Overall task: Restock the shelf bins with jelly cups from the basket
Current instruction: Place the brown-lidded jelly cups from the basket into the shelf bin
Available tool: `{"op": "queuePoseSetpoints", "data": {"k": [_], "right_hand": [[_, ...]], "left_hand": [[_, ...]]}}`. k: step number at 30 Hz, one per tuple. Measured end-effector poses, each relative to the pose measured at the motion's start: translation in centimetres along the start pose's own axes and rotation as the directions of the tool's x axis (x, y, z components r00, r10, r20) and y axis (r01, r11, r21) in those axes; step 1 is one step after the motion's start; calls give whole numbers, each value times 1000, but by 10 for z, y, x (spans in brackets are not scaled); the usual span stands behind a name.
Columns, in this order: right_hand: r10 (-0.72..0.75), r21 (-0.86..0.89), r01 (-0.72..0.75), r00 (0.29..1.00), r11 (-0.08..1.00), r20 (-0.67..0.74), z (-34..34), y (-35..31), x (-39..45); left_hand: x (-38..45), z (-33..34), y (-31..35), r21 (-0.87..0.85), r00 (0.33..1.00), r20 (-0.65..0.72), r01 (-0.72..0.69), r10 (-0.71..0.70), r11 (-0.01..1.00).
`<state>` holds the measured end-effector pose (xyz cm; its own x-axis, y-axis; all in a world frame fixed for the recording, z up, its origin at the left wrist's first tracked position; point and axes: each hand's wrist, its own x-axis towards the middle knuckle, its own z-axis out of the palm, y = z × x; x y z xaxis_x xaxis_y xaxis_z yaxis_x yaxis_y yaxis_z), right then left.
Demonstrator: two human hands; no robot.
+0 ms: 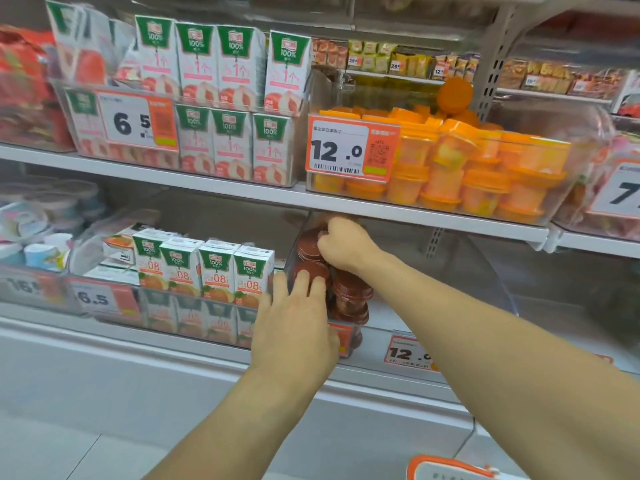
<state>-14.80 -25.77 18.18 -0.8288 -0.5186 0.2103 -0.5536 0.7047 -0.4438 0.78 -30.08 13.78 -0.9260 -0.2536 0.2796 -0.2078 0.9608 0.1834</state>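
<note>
A person's two bare arms reach into the lower shelf of a store display, where a clear bin (408, 271) holds a stack of dark red jelly cups (349, 296) at its left end. The left hand (294, 327) lies flat against the front of that stack, fingers straight and slightly spread, with the fingertips (303, 277) touching the lid of one red cup (311, 270). The right hand (341, 245) reaches deeper and higher into the bin, just under the shelf above, its fingers curled onto the topmost red cup (311, 242); how firmly they clamp it cannot be told. A "12.0" price tag (408, 353) hangs on the bin's front. On the shelf above, a second clear bin (540, 216) sits full of orange jelly cups (478, 174), with its own orange price tag (351, 148). To the left stand rows of green-topped juice cartons (221, 67) on the upper shelf and more cartons (204, 265) on the lower. An orange-rimmed basket (446, 467) peeks in at the bottom edge, well apart from both hands.
</note>
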Motion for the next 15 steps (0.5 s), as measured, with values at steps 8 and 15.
{"op": "queuePoseSetpoints", "data": {"k": [8,15], "right_hand": [[50,-133,-24,980,991,195,1,-2,15],[54,-203,-9,974,979,218,0,5,20]], "left_hand": [[2,3,0,-61,1000,-17,0,-1,998],[2,2,0,-84,1000,-10,11,-12,996]]}}
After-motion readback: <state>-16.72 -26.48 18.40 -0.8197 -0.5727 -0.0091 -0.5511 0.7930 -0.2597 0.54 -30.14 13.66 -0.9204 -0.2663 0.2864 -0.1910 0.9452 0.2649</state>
